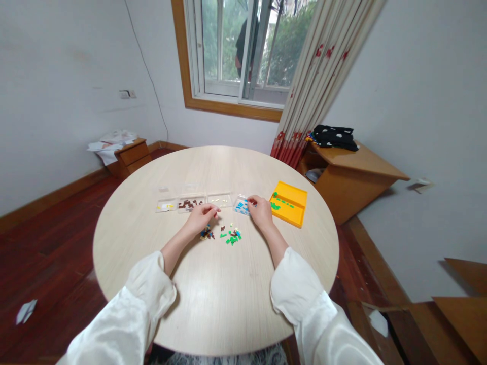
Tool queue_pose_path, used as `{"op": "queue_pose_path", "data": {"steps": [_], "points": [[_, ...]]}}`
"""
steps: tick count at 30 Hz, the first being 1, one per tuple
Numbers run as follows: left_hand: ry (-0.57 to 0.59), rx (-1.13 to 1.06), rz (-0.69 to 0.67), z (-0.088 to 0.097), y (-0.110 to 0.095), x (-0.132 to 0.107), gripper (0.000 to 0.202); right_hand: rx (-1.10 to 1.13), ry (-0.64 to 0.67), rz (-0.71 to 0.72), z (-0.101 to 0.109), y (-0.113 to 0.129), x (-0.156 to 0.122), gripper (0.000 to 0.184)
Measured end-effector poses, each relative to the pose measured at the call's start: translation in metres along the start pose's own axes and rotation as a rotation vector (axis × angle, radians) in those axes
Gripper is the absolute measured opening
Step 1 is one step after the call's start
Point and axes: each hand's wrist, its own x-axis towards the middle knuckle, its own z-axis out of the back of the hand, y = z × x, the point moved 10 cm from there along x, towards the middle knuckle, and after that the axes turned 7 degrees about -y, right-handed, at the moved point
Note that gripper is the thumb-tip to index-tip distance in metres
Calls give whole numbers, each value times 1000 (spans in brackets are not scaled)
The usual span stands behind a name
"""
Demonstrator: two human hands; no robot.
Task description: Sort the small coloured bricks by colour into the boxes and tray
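My left hand [201,218] hovers over the table's middle, thumb and fingertips pressed together; whatever they pinch is too small to name. Just below it lies a mixed heap of dark, blue and cream toy bricks [206,233]. My right hand [262,212] reaches to a clear box of blue bricks [240,207], its fingers curled in a pinch at the right side of that box. What sits between those fingertips is unclear. Between both forearms is a loose pile of mostly green bricks [233,238], with a few brown and blue ones among them.
Clear boxes hold brown bricks [186,204], cream pieces [220,202] and yellow pieces [165,207]. A yellow tray [292,215] with green bricks stands at the right. All rest on a round table [213,294]. A wooden cabinet [342,172] stands beyond, by the curtain.
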Motion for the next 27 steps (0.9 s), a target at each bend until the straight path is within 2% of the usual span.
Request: {"op": "queue_pose_path", "data": {"steps": [8,16,27], "points": [[2,2,10,0,0,-1,22,-99,97,53,-7,8,-4,30],[-3,6,15,0,2,1,21,-144,133,110,-10,16,-8,28],[0,-6,26,-1,3,1,16,-243,175,74,-10,13,-9,32]]}}
